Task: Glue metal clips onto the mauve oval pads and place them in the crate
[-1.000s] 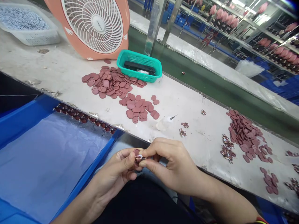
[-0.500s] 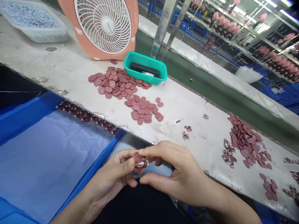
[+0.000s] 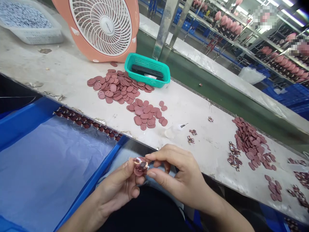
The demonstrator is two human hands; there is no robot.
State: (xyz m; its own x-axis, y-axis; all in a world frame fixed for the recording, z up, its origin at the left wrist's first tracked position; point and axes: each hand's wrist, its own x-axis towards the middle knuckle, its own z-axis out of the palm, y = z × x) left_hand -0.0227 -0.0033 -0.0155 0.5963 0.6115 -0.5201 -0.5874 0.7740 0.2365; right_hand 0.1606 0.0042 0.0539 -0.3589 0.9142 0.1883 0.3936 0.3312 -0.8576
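1. Reddish-brown oval disc (image 3: 137,172), a small figurine (image 3: 141,164) lying against it: I have both pinched between the left hand's (image 3: 118,180) thumb and fingers, just off the worktable's (image 3: 210,158) near edge.
2. I have the right hand (image 3: 181,174) just to their right, thumb and index finger spread apart; I cannot tell whether a fingertip touches the disc.
3. Farther left I see a large disc heap (image 3: 118,87), beside a green basket (image 3: 166,72) and an orange fan (image 3: 106,25).
4. Beyond the right hand lies a needle-tipped bottle (image 3: 170,131), with loose figurines (image 3: 190,140) to its right.
5. Near left, I see a blue bin (image 3: 116,146) with a translucent liner (image 3: 60,167).
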